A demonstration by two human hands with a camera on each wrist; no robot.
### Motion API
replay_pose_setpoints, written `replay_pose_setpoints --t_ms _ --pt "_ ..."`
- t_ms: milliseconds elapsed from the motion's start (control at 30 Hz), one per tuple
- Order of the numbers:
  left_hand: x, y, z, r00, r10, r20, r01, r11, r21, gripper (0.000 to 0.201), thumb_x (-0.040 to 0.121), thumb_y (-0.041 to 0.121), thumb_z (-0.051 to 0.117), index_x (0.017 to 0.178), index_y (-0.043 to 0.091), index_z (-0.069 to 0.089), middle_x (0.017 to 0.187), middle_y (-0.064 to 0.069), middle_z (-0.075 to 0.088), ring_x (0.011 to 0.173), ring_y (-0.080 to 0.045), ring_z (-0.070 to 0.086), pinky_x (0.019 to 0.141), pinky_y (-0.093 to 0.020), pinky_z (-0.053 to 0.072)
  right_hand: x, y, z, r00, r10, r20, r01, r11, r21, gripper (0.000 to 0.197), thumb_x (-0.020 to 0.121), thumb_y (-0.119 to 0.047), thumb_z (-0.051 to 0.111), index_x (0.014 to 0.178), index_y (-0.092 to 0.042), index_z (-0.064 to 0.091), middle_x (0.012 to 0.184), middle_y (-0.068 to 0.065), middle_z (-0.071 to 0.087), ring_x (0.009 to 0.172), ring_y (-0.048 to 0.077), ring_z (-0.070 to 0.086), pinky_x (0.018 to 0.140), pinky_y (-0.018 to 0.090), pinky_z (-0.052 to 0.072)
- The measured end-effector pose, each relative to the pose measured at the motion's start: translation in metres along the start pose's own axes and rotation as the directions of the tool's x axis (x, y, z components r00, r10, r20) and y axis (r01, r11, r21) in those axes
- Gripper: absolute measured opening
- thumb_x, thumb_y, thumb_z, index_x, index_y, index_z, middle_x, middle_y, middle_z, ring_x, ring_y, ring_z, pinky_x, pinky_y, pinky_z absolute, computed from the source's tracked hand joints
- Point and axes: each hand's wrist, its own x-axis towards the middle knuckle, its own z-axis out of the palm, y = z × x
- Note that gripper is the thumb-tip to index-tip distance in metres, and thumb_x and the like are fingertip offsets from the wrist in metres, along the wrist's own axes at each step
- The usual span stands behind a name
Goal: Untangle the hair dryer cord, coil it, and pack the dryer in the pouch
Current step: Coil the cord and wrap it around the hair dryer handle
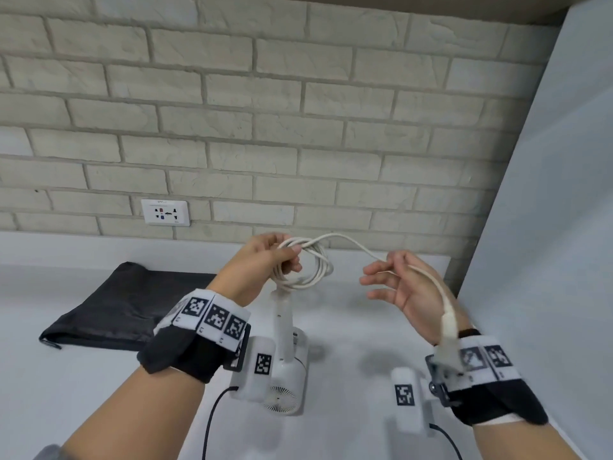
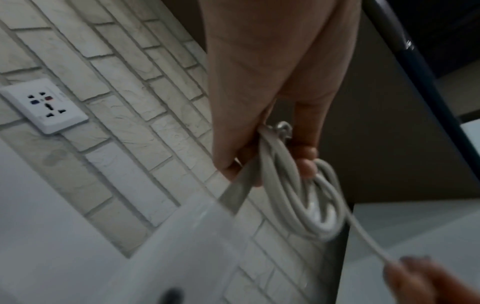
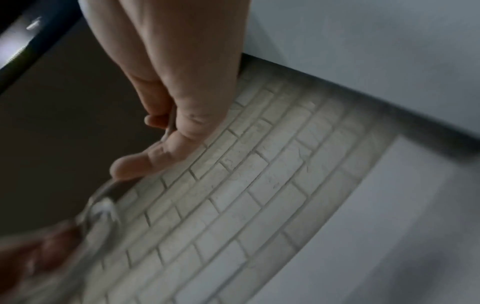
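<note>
My left hand is raised over the counter and grips a coil of the white cord with several loops; the left wrist view shows the coil hanging from my curled fingers. The white hair dryer hangs below the coil, handle up and grille down; whether it touches the counter I cannot tell. From the coil the cord arcs right to my right hand, which pinches it between thumb and forefinger. The plug dangles by my right wrist. The black pouch lies flat at the left.
A white wall socket sits in the brick wall behind the pouch. A plain grey panel closes off the right side. The pale counter runs under both hands, with black sensor cables trailing from my wrists.
</note>
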Motion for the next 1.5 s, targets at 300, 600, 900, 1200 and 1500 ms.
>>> replay_pose_setpoints --t_ms 300,600,900,1200,1500 --pt "0.005 0.004 0.0 0.998 -0.053 -0.021 0.051 0.994 -0.097 0.013 0.092 0.011 0.05 0.084 0.008 0.06 0.05 0.009 0.036 0.039 -0.004 0.029 0.042 -0.016 0.038 0.0 0.029 -0.027 0.997 -0.078 -0.009 0.064 0.873 -0.483 0.024 0.096 -0.009 0.037 0.076 -0.01 0.051 0.076 0.01 0.06 0.062 0.011 0.063 0.056 0.025 0.051" --pt "0.002 0.002 0.005 0.998 -0.007 -0.06 0.004 0.999 -0.039 0.014 0.092 0.01 0.049 0.082 0.008 0.059 0.052 0.005 0.033 0.038 -0.004 0.029 0.04 -0.016 0.037 -0.003 0.022 -0.005 0.973 -0.022 0.231 0.195 0.621 -0.759 0.036 0.087 0.008 0.041 0.099 -0.023 0.054 0.11 -0.006 0.059 0.105 -0.008 0.052 0.091 0.011 0.039" --pt "-0.005 0.0 0.006 0.999 0.008 0.045 -0.001 0.988 -0.152 0.013 0.092 0.012 0.049 0.1 0.006 0.057 0.063 0.001 0.043 0.038 -0.007 0.044 0.062 -0.024 0.057 0.021 0.02 0.052 0.958 -0.201 0.205 0.284 0.559 -0.779 0.022 0.093 -0.019 0.047 0.081 -0.006 0.059 0.057 -0.007 0.046 0.052 0.002 0.044 0.052 0.012 0.035" --pt "-0.013 -0.007 0.012 0.998 0.037 0.047 -0.028 0.98 -0.195 0.017 0.094 0.013 0.043 0.096 0.005 0.058 0.065 -0.002 0.039 0.035 -0.002 0.028 0.043 -0.015 0.037 0.022 0.021 0.04 0.929 -0.349 0.127 0.314 0.557 -0.769 0.024 0.091 -0.012 0.052 0.071 -0.001 0.056 0.053 -0.011 0.039 0.052 -0.003 0.045 0.052 0.009 0.033" --pt "-0.013 -0.016 0.019 0.994 0.042 -0.101 -0.072 0.945 -0.319 0.02 0.096 0.016 0.04 0.095 0.008 0.058 0.067 -0.003 0.037 0.036 -0.002 0.03 0.04 -0.013 0.035 0.02 0.07 0.045 0.972 -0.235 -0.018 0.137 0.624 -0.769 0.017 0.09 -0.016 0.054 0.089 -0.012 0.071 0.079 -0.007 0.048 0.071 0.003 0.05 0.065 0.006 0.038"
